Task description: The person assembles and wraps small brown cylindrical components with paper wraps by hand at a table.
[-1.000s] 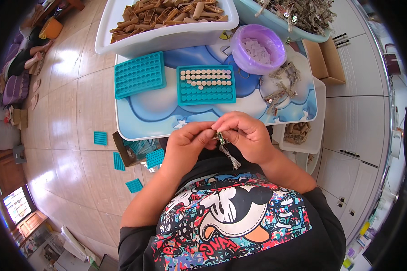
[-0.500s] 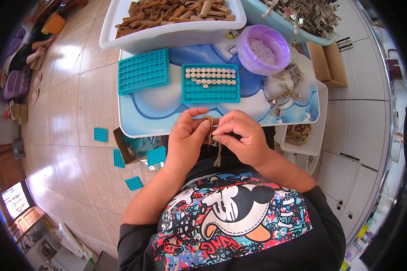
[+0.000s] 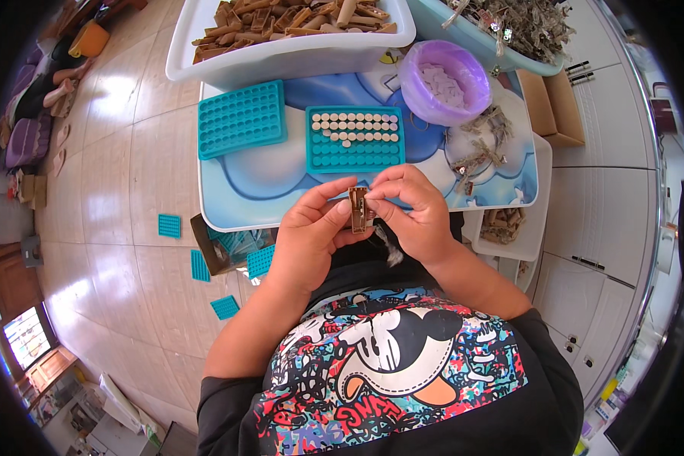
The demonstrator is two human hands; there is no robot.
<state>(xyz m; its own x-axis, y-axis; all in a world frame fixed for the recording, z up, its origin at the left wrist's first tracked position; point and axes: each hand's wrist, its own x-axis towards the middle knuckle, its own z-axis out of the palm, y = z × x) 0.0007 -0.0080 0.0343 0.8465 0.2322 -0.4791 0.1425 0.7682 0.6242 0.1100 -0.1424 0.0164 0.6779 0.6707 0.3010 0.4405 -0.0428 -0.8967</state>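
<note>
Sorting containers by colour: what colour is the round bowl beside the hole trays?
Purple: the round plastic bowl shows best in the head view.

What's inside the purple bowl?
The purple bowl holds a heap of small pale, whitish pieces, piled toward its middle. Their exact kind is too small to tell. The heap covers the bowl's bottom, so anything under it is hidden.

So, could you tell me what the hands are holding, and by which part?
Both hands, left hand and right hand, pinch one small brown wooden piece: left at its lower end, right at its upper edge.
</note>
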